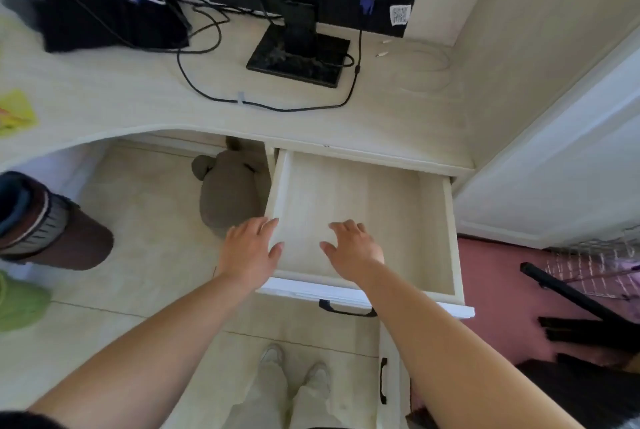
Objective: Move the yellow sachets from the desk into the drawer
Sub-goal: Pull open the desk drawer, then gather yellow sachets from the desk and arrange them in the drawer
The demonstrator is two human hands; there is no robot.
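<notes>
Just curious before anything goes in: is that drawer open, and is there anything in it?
Open and empty: the drawer is pulled out from under the desk, showing a bare bottom.

yellow sachets (15,113) blurred, cut off left

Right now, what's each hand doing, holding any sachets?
Left hand: open, empty, at the drawer left edge.
Right hand: open, empty, over the drawer.

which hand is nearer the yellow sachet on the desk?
Left. The left hand is at the open drawer's left wall, on the sachet's side; the right hand is over the drawer, farther away.
</notes>
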